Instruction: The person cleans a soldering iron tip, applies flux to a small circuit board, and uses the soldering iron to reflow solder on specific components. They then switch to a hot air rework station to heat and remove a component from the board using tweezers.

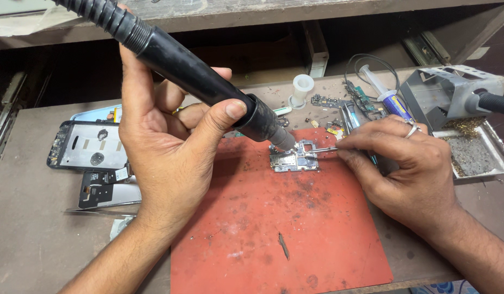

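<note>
Left hand (pixel 170 136) raised, fingers wrapped in a grip, right hand (pixel 404 163) low, fingertips pinched

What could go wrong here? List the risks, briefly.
1. The hot-air nozzle in the left hand points at the small circuit board; the right hand fingertips sit close beside it and could get burned.
2. The board lies loose on the red mat, held only by tweezers; it may slide or parts may shift.
3. Small loose parts lie just behind and might be blown away.
</note>
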